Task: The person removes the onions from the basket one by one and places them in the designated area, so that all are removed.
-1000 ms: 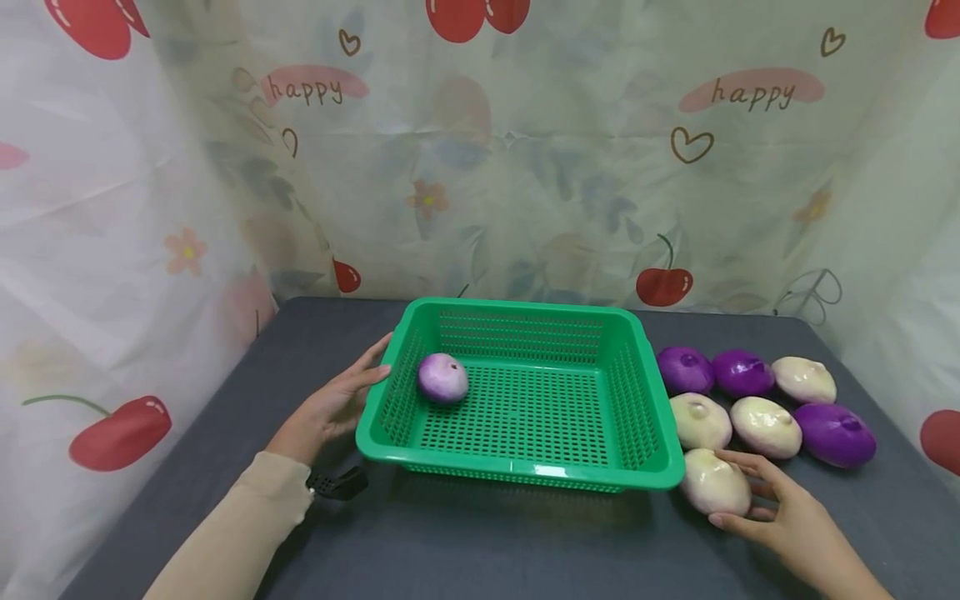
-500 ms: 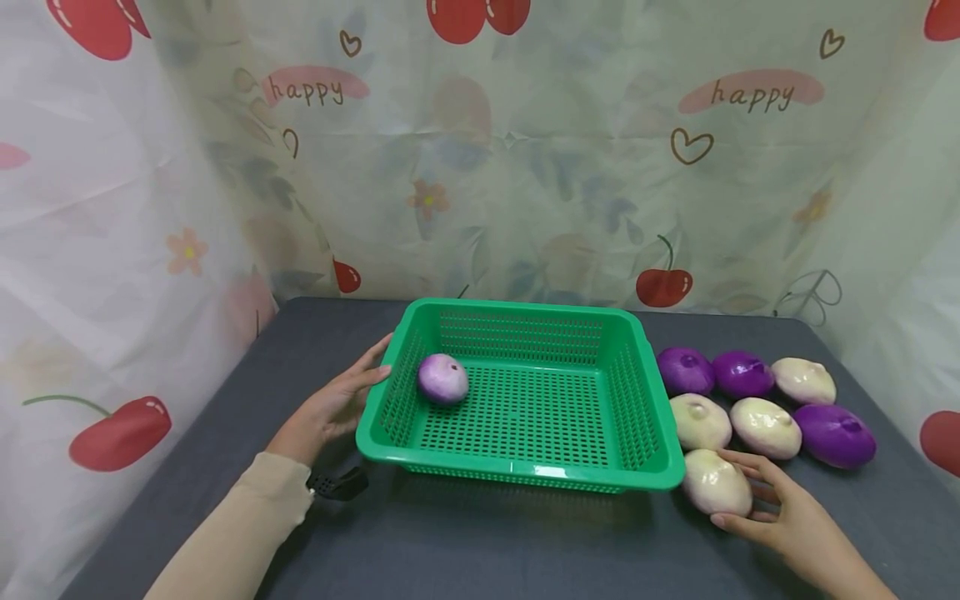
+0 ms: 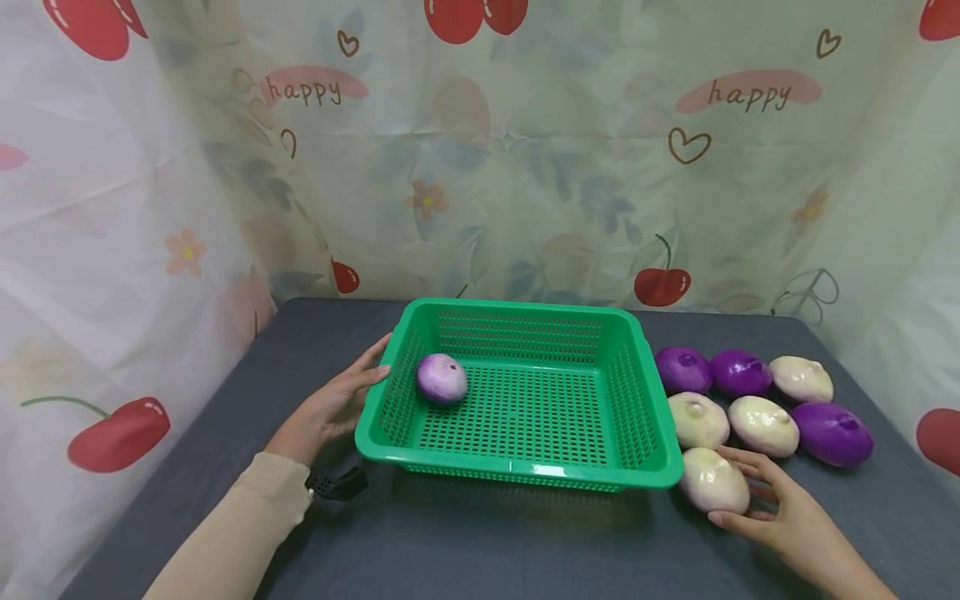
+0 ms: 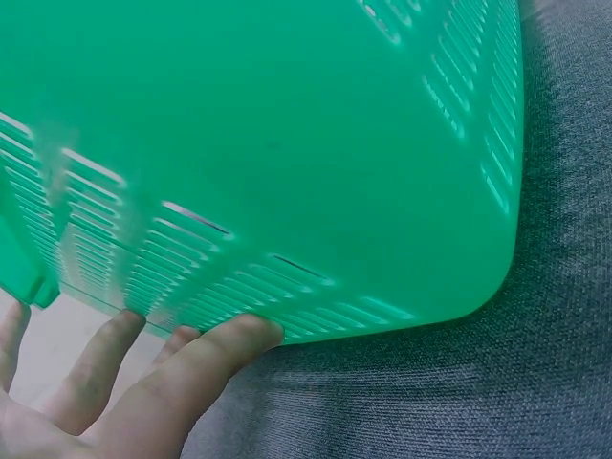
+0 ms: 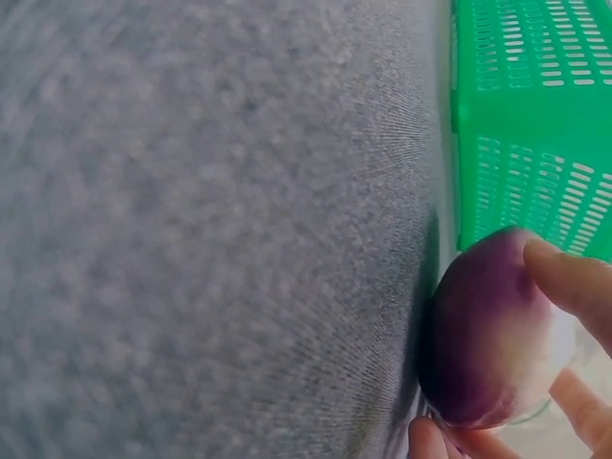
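Observation:
A green perforated plastic basket (image 3: 517, 477) stands mid-table in the head view. One pale purple turnip (image 3: 442, 379) lies inside, near its left wall. My left hand (image 3: 337, 406) touches the outside of the basket's left side; the left wrist view shows its extended fingers (image 4: 206, 368) against the slotted wall. At the basket's front right corner, my right hand (image 3: 783, 512) holds a whitish turnip (image 3: 715, 481) resting on the table, thumb on the near side and fingers round the far side. From the right wrist view, that turnip's underside (image 5: 488, 335) is purple.
Several more turnips, white ones (image 3: 763, 427) and purple ones (image 3: 834, 434), sit in two rows right of the basket. Dark grey cloth covers the table (image 3: 510, 550). A printed curtain (image 3: 510, 208) encloses the back and sides.

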The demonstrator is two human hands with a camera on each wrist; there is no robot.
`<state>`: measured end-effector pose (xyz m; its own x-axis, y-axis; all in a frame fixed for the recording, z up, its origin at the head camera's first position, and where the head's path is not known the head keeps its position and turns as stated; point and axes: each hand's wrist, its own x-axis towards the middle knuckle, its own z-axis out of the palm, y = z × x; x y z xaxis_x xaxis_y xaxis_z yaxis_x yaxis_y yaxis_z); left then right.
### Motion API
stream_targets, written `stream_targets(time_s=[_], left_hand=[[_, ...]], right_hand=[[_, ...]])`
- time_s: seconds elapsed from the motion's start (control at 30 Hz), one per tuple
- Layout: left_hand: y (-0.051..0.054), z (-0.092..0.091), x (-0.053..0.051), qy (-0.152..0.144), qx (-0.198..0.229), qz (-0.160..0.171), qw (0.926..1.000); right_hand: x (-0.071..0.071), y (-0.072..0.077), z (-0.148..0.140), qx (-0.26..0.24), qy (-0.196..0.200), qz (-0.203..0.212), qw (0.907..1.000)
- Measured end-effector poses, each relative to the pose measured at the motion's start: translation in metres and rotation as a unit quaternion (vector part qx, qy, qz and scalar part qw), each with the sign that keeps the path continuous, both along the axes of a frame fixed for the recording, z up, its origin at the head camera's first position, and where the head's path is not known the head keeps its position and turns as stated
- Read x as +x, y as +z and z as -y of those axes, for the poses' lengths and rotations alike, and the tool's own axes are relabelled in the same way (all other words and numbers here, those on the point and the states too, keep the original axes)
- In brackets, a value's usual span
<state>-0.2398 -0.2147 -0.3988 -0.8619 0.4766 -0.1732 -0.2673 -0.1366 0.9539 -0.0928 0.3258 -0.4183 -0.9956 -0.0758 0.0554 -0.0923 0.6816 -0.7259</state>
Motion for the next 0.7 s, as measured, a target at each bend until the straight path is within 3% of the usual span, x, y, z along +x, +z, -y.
stream_targets(time_s=[0.2,0.37,0.5,0.7], left_hand=[[-0.001,-0.001,-0.001,-0.005,-0.001,-0.003,1.0000],[-0.001,-0.002,-0.002,-0.009,-0.001,-0.004,0.9999],[-0.001,-0.002,-0.001,-0.010,0.002,-0.006,0.9999],[-0.001,0.000,-0.001,-0.006,0.003,-0.005,1.0000]], right_hand=[[-0.001,-0.002,-0.006,-0.014,0.008,-0.028,0.9995],[-0.001,0.005,-0.014,-0.009,0.004,-0.023,0.9997],[-0.007,0.020,-0.015,-0.007,-0.007,-0.035,0.9993],[-0.022,0.055,-0.001,-0.056,0.027,-0.090,0.9940]])
